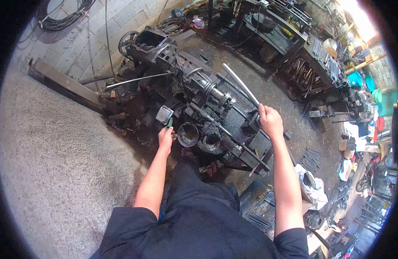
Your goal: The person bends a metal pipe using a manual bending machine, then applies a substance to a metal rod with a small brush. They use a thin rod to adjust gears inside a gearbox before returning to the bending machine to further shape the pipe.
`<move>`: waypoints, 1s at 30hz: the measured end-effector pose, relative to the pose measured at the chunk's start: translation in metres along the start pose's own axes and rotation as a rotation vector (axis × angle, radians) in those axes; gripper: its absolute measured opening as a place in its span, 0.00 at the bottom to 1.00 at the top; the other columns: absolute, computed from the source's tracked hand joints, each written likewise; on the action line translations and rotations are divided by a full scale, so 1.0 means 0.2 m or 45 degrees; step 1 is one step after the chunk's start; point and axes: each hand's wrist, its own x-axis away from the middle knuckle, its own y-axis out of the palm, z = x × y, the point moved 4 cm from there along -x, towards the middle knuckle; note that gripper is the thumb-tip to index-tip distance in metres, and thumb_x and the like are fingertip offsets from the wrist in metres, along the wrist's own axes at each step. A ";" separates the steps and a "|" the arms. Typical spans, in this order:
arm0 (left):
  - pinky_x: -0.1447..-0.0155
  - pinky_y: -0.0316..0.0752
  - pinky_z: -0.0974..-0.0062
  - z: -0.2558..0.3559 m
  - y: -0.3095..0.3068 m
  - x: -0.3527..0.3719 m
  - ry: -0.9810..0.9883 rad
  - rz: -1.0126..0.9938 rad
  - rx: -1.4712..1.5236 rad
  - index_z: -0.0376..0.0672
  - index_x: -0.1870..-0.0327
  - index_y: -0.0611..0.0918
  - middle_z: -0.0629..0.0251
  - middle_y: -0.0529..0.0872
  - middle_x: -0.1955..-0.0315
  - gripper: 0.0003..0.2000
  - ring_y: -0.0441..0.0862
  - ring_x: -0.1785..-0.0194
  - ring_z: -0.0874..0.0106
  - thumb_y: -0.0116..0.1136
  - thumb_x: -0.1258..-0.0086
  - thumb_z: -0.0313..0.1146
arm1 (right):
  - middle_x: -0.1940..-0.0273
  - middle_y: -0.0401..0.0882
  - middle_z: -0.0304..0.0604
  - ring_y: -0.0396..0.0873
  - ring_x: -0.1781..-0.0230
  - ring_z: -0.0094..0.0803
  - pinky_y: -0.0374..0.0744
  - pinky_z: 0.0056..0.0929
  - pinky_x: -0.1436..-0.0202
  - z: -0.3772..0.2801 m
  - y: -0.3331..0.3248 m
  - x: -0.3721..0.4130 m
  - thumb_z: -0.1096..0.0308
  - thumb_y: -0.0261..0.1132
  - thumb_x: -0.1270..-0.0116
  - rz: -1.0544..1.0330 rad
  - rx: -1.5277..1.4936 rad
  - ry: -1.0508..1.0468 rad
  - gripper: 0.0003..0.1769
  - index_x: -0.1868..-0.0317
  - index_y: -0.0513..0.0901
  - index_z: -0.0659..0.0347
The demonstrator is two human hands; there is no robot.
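My left hand (pixel 166 139) is closed around a green handle (pixel 169 123), right below a small grey square box (pixel 164 115). My right hand (pixel 271 123) grips the lower end of a pale metal rod (pixel 238 82), which slants up and to the left from the thumb. Between the hands stands a dark, greasy lathe-like machine (pixel 181 67) with a shiny spindle (pixel 216 94) and long bars. Dark metal chips (pixel 233 118) cover its bed. Two round pans (pixel 188 134) sit just right of my left hand.
A thin rod (pixel 138 80) sticks out leftward from the machine. A steel beam (pixel 67 88) leans by the wall at left. On the right are a rack of metal pieces (pixel 303 74), several dark rods (pixel 310 159) on the floor, and a white sack (pixel 312 187).
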 end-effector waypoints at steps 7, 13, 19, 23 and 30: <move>0.44 0.72 0.71 0.10 0.03 0.20 0.242 0.000 -0.245 0.34 0.34 0.72 0.60 0.80 0.45 0.25 0.79 0.46 0.72 0.58 0.29 0.36 | 0.56 0.84 0.57 0.80 0.52 0.55 0.77 0.50 0.45 0.06 0.02 0.01 0.42 0.47 0.24 0.030 -0.013 0.005 0.32 0.59 0.87 0.61; 0.32 0.61 0.74 0.14 0.03 0.23 0.405 -0.081 -0.507 0.28 0.29 0.64 0.49 0.72 0.37 0.32 0.68 0.34 0.67 0.59 0.30 0.37 | 0.53 0.83 0.56 0.80 0.48 0.54 0.77 0.50 0.43 0.07 0.02 0.00 0.39 0.45 0.25 -0.058 -0.059 0.054 0.34 0.57 0.86 0.61; 0.19 0.37 0.67 0.07 0.11 0.23 0.435 -0.142 -0.590 0.23 0.25 0.48 0.33 0.42 0.24 0.45 0.35 0.18 0.54 0.62 0.33 0.40 | 0.58 0.83 0.63 0.80 0.52 0.59 0.77 0.51 0.46 0.08 0.02 0.00 0.39 0.46 0.25 0.005 -0.097 0.056 0.35 0.60 0.86 0.64; 0.19 0.34 0.68 0.06 0.14 0.25 0.533 -0.181 -0.501 0.21 0.26 0.46 0.30 0.40 0.25 0.45 0.31 0.19 0.55 0.62 0.32 0.38 | 0.60 0.83 0.62 0.81 0.53 0.58 0.77 0.50 0.47 0.07 0.01 0.00 0.39 0.48 0.26 -0.055 -0.122 0.082 0.34 0.59 0.86 0.64; 0.20 0.35 0.69 0.07 0.10 0.22 0.526 -0.387 -0.831 0.22 0.26 0.46 0.32 0.33 0.25 0.47 0.30 0.19 0.56 0.63 0.34 0.41 | 0.55 0.85 0.59 0.81 0.49 0.56 0.77 0.48 0.42 0.08 -0.06 0.03 0.37 0.51 0.30 -0.005 -0.184 0.338 0.33 0.52 0.86 0.59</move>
